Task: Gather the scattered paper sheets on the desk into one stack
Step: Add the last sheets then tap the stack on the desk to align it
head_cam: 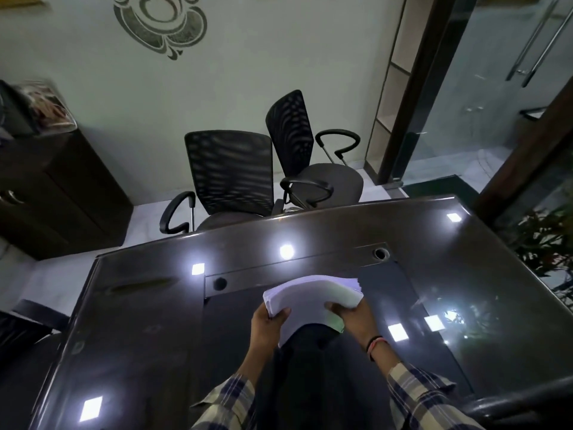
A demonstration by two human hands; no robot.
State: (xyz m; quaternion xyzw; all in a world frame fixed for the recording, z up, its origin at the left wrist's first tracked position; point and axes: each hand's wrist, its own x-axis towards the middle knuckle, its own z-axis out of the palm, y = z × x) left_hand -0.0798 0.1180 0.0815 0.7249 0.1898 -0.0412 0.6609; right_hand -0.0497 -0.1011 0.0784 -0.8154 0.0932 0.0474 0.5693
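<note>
- Paper stack: white sheets gathered into one thick bundle, held above the dark glossy tabletop near its front middle; the far edge of the bundle is fanned slightly, and the sheets bow downward toward the person.
- Left hand: grip closed on the left near corner of the paper stack, thumb on top, fingers hidden underneath.
- Right hand: grip closed on the right near edge of the paper stack, fingers curled over the top sheet; a thread band sits on the wrist.
- Both forearms carry plaid sleeves.
- Tabletop surface: reflects several ceiling lights; two round cable holes sit in a recessed strip just beyond the paper stack.
- Two mesh-backed office chairs stand beyond the far edge of the tabletop.
- A dark cabinet stands at the left wall.
</note>
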